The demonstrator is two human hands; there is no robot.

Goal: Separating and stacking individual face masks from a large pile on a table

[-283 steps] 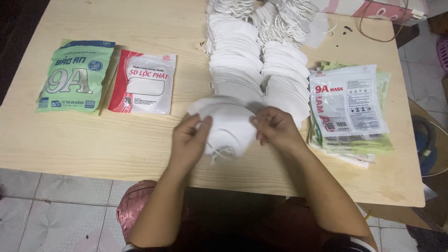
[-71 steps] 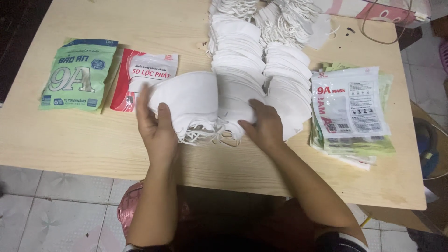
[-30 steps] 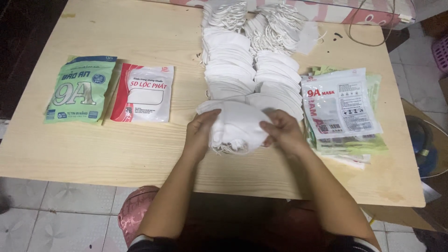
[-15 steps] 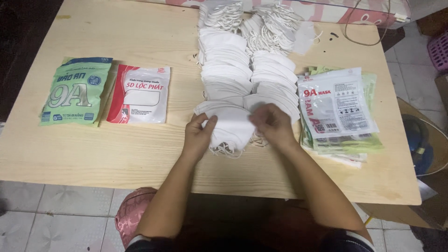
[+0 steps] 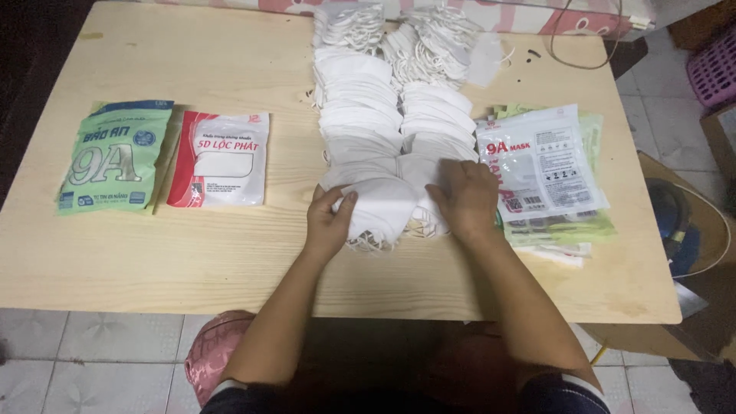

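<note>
Two long rows of white face masks (image 5: 360, 115) run down the middle of the wooden table (image 5: 192, 253). At their near end lies a small bundle of white masks (image 5: 383, 207) with loose ear loops. My left hand (image 5: 330, 222) grips the bundle's left side, thumb on top. My right hand (image 5: 464, 199) lies flat over the bundle's right part and the end of the right row (image 5: 433, 130).
A green mask packet (image 5: 115, 157) and a red-and-white packet (image 5: 222, 157) lie at the left. A stack of clear printed packets (image 5: 540, 169) sits at the right. A cable (image 5: 583, 46) crosses the far right corner. Tiled floor and a pink basket (image 5: 713, 69) lie beyond.
A second ago both hands squeezed the bundle together; now they sit slightly lower and further apart on it. Earlier the left hand lifted a stack of masks to the left.
</note>
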